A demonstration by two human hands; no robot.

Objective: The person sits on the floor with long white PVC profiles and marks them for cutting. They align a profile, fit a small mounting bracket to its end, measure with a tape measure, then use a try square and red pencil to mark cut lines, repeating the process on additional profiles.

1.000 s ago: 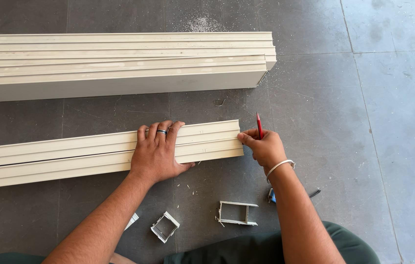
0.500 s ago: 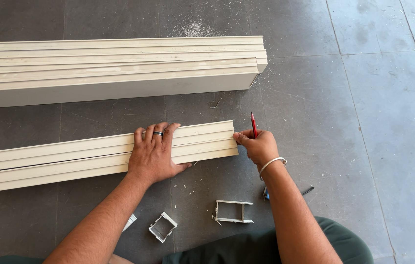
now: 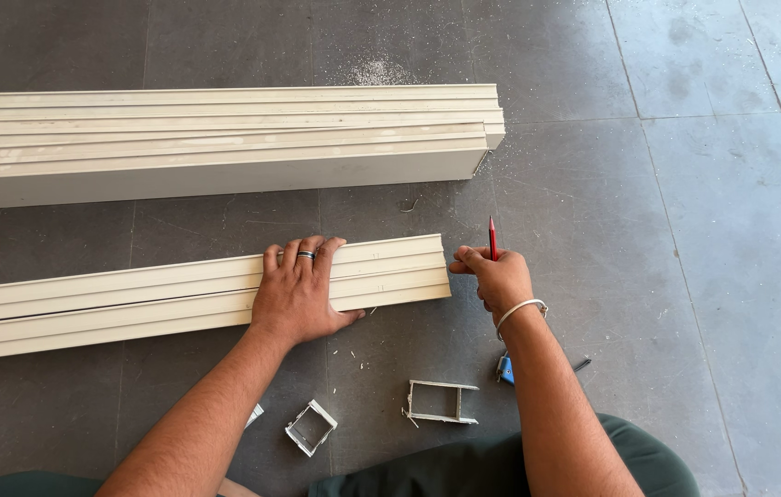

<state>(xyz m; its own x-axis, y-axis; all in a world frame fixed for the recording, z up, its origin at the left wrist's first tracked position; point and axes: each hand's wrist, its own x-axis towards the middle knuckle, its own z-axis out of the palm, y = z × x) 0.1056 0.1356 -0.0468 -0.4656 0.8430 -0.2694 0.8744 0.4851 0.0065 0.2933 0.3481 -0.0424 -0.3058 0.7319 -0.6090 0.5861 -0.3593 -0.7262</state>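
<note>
Dark grey tiled flooring point(image 3: 685, 230) is carrying a long cream ribbed profile strip point(image 3: 133, 299). Left hand point(image 3: 301, 293) is lying flat on the strip near its right end, fingers pressed together. Right hand point(image 3: 498, 279) is sitting just beyond that end, fingers pinching an upright red pencil point(image 3: 491, 239). Behind the strip, well apart, a stack of long cream profiles point(image 3: 215, 143) is lying; nearer the person, two short metal offcuts point(image 3: 443, 402) are resting.
</note>
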